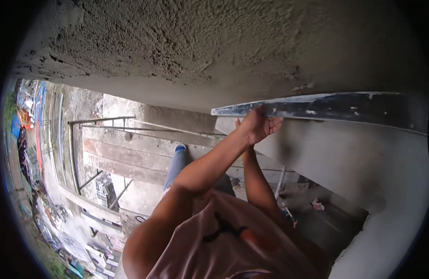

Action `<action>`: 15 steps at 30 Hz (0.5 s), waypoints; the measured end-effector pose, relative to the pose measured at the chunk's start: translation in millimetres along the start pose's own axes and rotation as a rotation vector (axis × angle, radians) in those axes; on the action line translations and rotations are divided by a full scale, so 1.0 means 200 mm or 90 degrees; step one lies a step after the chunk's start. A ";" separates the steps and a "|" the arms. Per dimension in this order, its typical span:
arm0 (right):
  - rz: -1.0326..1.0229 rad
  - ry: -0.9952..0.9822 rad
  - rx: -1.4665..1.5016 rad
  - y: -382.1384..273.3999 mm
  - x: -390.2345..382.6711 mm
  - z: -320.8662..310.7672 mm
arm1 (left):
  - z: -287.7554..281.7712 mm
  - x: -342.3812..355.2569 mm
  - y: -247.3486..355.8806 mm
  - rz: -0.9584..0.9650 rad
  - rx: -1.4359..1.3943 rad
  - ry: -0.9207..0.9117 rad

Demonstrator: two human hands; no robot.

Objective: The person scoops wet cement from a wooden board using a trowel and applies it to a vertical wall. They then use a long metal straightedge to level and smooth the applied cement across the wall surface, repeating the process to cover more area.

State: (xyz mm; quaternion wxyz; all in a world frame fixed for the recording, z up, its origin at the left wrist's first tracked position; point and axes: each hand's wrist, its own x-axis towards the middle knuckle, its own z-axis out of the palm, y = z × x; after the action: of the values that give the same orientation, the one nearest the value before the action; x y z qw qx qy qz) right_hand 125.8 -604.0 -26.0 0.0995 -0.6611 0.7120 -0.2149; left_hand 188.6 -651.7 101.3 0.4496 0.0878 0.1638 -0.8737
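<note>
A long dark metal straightedge (337, 108), smeared with pale mortar, lies along the lower edge of a wet plastered surface (251, 60). My left hand (261, 128) is at the straightedge near its left end, palm toward me. Its thumb overlaps the straightedge's face, and its fingers curl against the lower edge. The grip is partly blurred. My right hand (237, 123) is behind my left wrist; only a fingertip shows, so its hold is hidden. Rough, lumpy mortar covers the surface at the upper left, with a smoother area toward the right.
Scaffold planks (130, 151) and metal pipes (75, 153) lie to the left, high over a cluttered ground area with stacked grey blocks (105, 189). My jeans-covered leg (177, 162) is above the planks. A smooth grey wall (335, 153) stands at right, beside a dark opening (335, 207).
</note>
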 end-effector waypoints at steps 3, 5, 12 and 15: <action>0.028 0.082 0.023 0.00 0.05 0.12 | 0.02 -0.03 0.02 0.006 0.019 -0.063; 0.021 0.092 0.054 0.03 0.06 0.14 | 0.01 -0.04 0.05 -0.035 0.005 -0.107; 0.043 0.143 0.147 0.11 0.09 0.22 | -0.32 -0.16 0.14 0.092 0.419 -0.194; 0.012 0.200 0.195 0.08 0.15 0.36 | -0.88 -0.18 0.34 0.270 0.625 -0.101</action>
State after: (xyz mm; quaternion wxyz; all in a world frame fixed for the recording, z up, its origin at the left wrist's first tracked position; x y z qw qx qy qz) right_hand 138.1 -645.2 -92.5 0.0888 -0.5898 0.6841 -0.4198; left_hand 265.0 -597.6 -65.0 0.5332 0.2529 -0.3195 -0.7414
